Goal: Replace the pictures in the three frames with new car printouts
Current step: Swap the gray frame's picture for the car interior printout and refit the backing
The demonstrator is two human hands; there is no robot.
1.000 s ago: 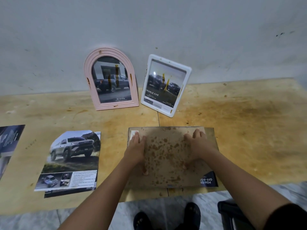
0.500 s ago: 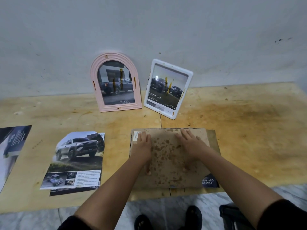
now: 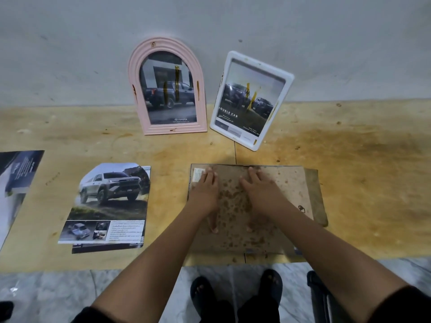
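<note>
Seemingly the job is nearing its end, though the third frame is not yet finished. The table [image 3: 349,159] is carrying everything. On its near edge the third frame [image 3: 291,190] is lying face down, its stained backing board showing, so I cannot tell which picture is sitting inside it. Behind it the pink frame [image 3: 165,44] and the white frame [image 3: 258,66] are standing against the wall, each showing a car picture, and I am judging those two done. To the left, well apart from the hands, an SUV printout [image 3: 112,199] is lying loose over a darker sheet, with another sheet [image 3: 16,178] lying at the table's far left; whether these are waiting or discarded is unclear. The left hand [image 3: 205,192] and right hand [image 3: 261,192] are both pressing flat on the backing, fingers straight, gripping nothing, probably seating it.
</note>
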